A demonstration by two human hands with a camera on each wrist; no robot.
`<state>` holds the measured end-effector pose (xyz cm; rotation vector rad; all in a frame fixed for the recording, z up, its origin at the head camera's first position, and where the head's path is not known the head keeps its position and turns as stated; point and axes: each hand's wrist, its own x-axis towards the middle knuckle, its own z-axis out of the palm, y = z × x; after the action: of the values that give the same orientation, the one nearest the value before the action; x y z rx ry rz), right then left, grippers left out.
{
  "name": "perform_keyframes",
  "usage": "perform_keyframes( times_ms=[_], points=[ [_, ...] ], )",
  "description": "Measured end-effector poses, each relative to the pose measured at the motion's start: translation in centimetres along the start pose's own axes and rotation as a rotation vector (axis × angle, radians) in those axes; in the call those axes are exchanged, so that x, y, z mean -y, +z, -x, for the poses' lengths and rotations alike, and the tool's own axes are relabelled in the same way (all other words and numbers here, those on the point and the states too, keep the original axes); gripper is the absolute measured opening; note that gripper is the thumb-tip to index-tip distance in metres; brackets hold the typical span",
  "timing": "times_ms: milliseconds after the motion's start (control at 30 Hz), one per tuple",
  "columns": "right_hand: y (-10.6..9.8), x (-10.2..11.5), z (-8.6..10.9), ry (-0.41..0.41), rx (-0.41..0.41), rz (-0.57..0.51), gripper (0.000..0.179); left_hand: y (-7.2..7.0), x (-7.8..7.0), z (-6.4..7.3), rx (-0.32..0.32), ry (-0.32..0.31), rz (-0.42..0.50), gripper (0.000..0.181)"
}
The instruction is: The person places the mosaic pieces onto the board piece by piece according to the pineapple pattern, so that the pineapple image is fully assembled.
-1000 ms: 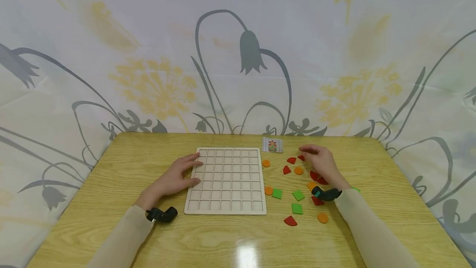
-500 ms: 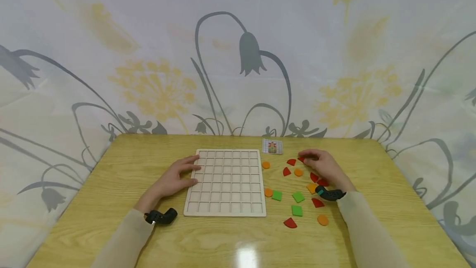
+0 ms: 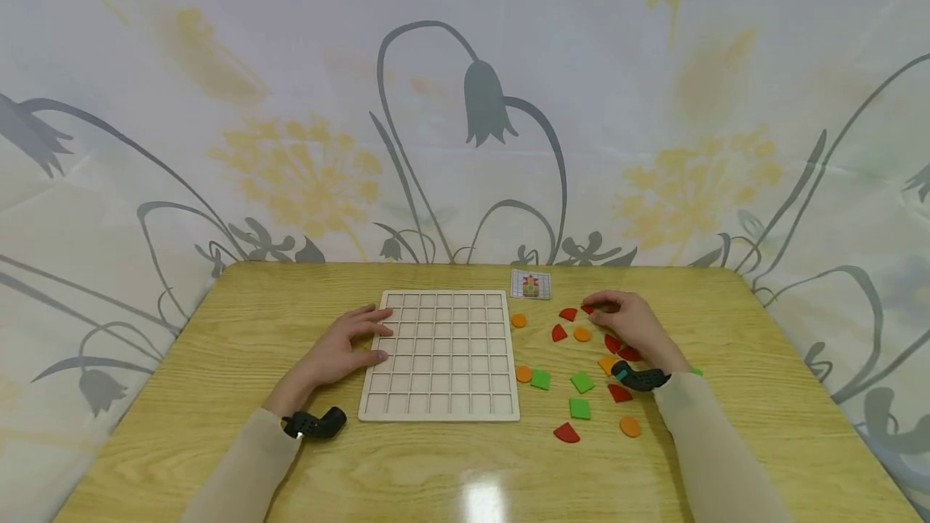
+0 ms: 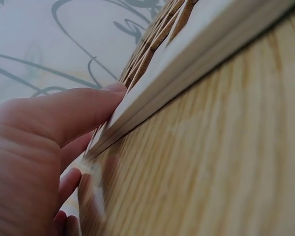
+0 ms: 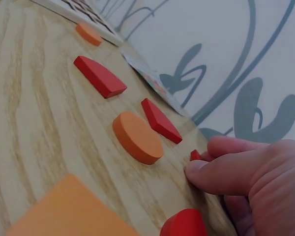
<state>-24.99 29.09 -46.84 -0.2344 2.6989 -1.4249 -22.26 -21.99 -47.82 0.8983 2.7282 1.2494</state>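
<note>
My left hand (image 3: 340,353) rests at the left edge of a pale wooden grid board (image 3: 439,416), its fingers spread over the rim. In the left wrist view, the thumb (image 4: 96,105) touches the board's raised edge. On the right, my right hand (image 3: 634,321) pinches a small red quarter-circle tile (image 5: 195,155) between thumb and fingers, close to the tabletop. Most of that tile is hidden by the fingertips. Near it lie two more red quarter-circle tiles (image 5: 160,120) and an orange round tile (image 5: 137,137).
A small printed pattern card (image 3: 531,284) lies behind the board's right corner. Green square tiles (image 3: 580,408), an orange square tile (image 5: 71,211) and further red and orange tiles are scattered right of the board. A patterned cloth (image 3: 465,103) stands behind the wooden table (image 3: 407,474).
My right hand's fingers have closed in on the far red quarter-circle tile and now pinch it. The left hand stays at the board's edge with barely any movement.
</note>
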Motion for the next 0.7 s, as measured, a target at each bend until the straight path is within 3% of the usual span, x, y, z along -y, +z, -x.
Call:
perform_keyframes(
  times_ms=[200,467,700],
  points=[
    [-0.1,-0.1,0.1,0.009,-0.042,0.021,0.028,0.1,-0.1,-0.1,-0.005,0.005,-0.026,0.033],
    [0.2,0.6,-0.3,-0.036,-0.090,0.072,0.033,0.1,-0.3,-0.2,-0.019,0.015,-0.074,0.031],
    [2.4,2.5,-0.9,-0.105,-0.095,0.006,0.029,0.3,-0.1,-0.1,-0.030,0.038,-0.079,0.030]
  ],
)
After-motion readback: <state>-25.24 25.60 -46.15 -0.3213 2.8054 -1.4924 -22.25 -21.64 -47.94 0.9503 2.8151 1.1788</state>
